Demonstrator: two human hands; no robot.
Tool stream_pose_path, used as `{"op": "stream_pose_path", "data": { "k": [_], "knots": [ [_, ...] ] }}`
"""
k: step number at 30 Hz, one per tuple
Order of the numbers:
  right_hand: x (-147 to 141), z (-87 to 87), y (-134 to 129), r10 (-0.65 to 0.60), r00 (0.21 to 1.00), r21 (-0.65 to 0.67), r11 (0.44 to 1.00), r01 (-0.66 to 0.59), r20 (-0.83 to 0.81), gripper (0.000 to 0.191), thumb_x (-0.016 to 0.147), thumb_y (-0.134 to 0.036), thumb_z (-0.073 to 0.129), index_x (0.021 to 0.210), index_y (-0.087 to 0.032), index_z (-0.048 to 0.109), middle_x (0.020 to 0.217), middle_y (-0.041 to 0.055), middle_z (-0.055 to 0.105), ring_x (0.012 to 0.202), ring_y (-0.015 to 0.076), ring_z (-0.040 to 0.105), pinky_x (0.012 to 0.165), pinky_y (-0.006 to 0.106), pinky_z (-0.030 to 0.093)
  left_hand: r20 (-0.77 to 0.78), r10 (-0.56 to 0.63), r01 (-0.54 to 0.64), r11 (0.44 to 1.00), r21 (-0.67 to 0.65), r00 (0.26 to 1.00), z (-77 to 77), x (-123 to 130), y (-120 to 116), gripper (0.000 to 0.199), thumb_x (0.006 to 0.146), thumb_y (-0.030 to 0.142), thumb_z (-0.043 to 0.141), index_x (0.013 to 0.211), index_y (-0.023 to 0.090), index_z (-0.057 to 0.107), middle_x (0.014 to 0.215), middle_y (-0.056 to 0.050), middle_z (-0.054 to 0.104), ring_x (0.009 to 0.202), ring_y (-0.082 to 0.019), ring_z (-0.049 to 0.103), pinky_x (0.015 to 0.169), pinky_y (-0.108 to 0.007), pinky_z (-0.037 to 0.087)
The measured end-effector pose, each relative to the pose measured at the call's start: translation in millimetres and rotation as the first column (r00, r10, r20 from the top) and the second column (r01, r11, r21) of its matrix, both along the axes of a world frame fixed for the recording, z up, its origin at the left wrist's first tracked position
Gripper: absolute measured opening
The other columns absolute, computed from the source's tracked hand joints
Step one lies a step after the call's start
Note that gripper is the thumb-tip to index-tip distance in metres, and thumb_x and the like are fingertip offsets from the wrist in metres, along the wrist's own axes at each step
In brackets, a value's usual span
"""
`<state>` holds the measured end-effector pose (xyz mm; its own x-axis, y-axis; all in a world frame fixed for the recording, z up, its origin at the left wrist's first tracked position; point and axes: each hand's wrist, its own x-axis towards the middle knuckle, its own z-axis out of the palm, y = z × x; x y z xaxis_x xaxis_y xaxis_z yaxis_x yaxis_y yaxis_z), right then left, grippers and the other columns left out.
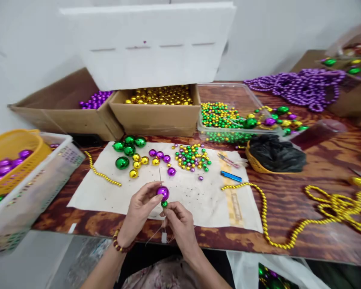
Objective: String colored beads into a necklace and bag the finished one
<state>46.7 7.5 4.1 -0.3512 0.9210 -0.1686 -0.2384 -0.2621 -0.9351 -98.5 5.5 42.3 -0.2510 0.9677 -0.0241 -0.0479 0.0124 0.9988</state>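
Between the thumb and fingers of my left hand (142, 204) is a large shiny purple bead (163, 193), with a thin needle (160, 175) sticking up from its top. Just below it sits a small green bead (164, 204), which the fingertips of my right hand (179, 218) pinch at its lower side, where thread ends (154, 236) hang down. Both hands are over the front part of a white cloth (99, 192). Beyond them on the cloth lie large green balls (122, 163), gold balls (134, 173), purple balls (171, 171) and a spread of small mixed beads (192, 157).
A blue lighter (231, 176) and small scissors (228, 160) lie on the cloth's right. A gold bead string (263, 200) runs across the table. Behind stand cardboard boxes (156, 118) of beads and a clear plastic tray (240, 88). A white basket (48, 192) is at left.
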Motion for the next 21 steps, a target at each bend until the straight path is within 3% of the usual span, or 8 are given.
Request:
{"op": "stream_pose_path", "data": {
  "k": [4, 7, 8, 10, 12, 14, 17, 21],
  "knots": [
    [17.5, -5.3, -4.7, -0.032, 0.999, -0.01, 0.999, 0.032, 0.008, 0.016, 0.088, -0.033, 0.061, 0.081, -0.018, 0.063, 0.061, -0.0038, 0.06, 0.053, 0.0103, 0.056, 0.057, 0.021, 0.044, -0.004, -0.188, 0.188, 0.981, -0.051, 0.982, -7.0, 4.2, 22.8, 0.036, 0.091, 0.046, 0.062, 0.113, 0.019, 0.07, 0.107, -0.011, 0.072, 0.098, -0.024, 0.068, 0.086, -0.033, 0.055],
    [26.1, -12.6, -11.3, -0.057, 0.998, -0.003, 0.998, 0.057, 0.039, 0.017, 0.088, -0.033, 0.06, 0.08, -0.018, 0.064, 0.058, -0.0045, 0.058, 0.051, 0.0103, 0.055, 0.056, 0.022, 0.044, -0.279, -0.144, 0.156, 0.988, 0.022, 0.95, -9.8, 12.7, 56.3, 0.033, 0.096, 0.043, 0.053, 0.11, 0.019, 0.07, 0.104, -0.011, 0.071, 0.095, -0.024, 0.066, 0.086, -0.037, 0.051],
    [27.2, -15.4, -13.4, -0.054, 0.998, -0.006, 0.999, 0.054, 0.037, 0.018, 0.088, -0.033, 0.061, 0.079, -0.018, 0.064, 0.057, -0.0048, 0.057, 0.05, 0.0103, 0.055, 0.055, 0.022, 0.044, -0.44, -0.122, 0.173, 0.982, 0.078, 0.89, -11.2, 17.4, 69.6, 0.028, 0.096, 0.038, 0.054, 0.106, 0.019, 0.07, 0.103, -0.01, 0.071, 0.096, -0.025, 0.064, 0.088, -0.039, 0.049],
    [27.2, -20.9, -16.9, -0.043, 0.999, -0.012, 0.999, 0.044, 0.022, 0.018, 0.088, -0.034, 0.06, 0.079, -0.018, 0.063, 0.055, -0.005, 0.057, 0.048, 0.0103, 0.054, 0.053, 0.021, 0.043, -0.726, -0.102, 0.299, 0.943, 0.148, 0.68, -15.4, 29.9, 96.3, 0.02, 0.095, 0.028, 0.054, 0.1, 0.019, 0.072, 0.098, -0.01, 0.07, 0.098, -0.026, 0.058, 0.092, -0.043, 0.043],
    [25.9, -25.9, -19.0, -0.043, 0.999, -0.021, 0.999, 0.043, 0.005, 0.019, 0.087, -0.035, 0.061, 0.078, -0.018, 0.062, 0.053, -0.0051, 0.057, 0.047, 0.0103, 0.054, 0.051, 0.021, 0.042, -0.88, -0.107, 0.42, 0.901, 0.111, 0.463, -20.9, 45.4, 119.6, 0.021, 0.095, 0.019, 0.05, 0.097, 0.02, 0.072, 0.094, -0.01, 0.068, 0.101, -0.028, 0.052, 0.093, -0.045, 0.039],
    [24.9, -29.6, -19.7, -0.044, 0.999, -0.028, 0.999, 0.043, -0.013, 0.019, 0.087, -0.035, 0.061, 0.078, -0.018, 0.061, 0.052, -0.0052, 0.056, 0.046, 0.0105, 0.054, 0.051, 0.021, 0.043, -0.947, -0.098, 0.463, 0.884, 0.058, 0.306, -25.8, 61.5, 136.8, 0.023, 0.095, 0.016, 0.049, 0.098, 0.02, 0.071, 0.092, -0.01, 0.066, 0.104, -0.029, 0.048, 0.092, -0.045, 0.037],
    [25.2, -31.8, -19.0, -0.056, 0.998, -0.02, 0.998, 0.056, -0.034, 0.019, 0.087, -0.035, 0.061, 0.077, -0.018, 0.061, 0.05, -0.0055, 0.056, 0.044, 0.0104, 0.054, 0.05, 0.021, 0.042, -0.982, -0.09, 0.468, 0.884, -0.001, 0.166, -28.5, 80.5, 151.7, 0.022, 0.093, 0.013, 0.05, 0.1, 0.02, 0.07, 0.094, -0.01, 0.064, 0.106, -0.03, 0.045, 0.089, -0.046, 0.034],
    [27.2, -31.2, -18.2, -0.067, 0.996, 0.008, 0.998, 0.068, -0.05, 0.019, 0.087, -0.033, 0.061, 0.076, -0.018, 0.061, 0.05, -0.006, 0.055, 0.043, 0.0091, 0.051, 0.049, 0.02, 0.041, -0.99, -0.125, 0.451, 0.889, -0.082, 0.066, -26.6, 92.6, 162.3, 0.019, 0.095, 0.018, 0.05, 0.1, 0.019, 0.069, 0.099, -0.012, 0.062, 0.105, -0.032, 0.045, 0.086, -0.047, 0.033]
  ]
}}
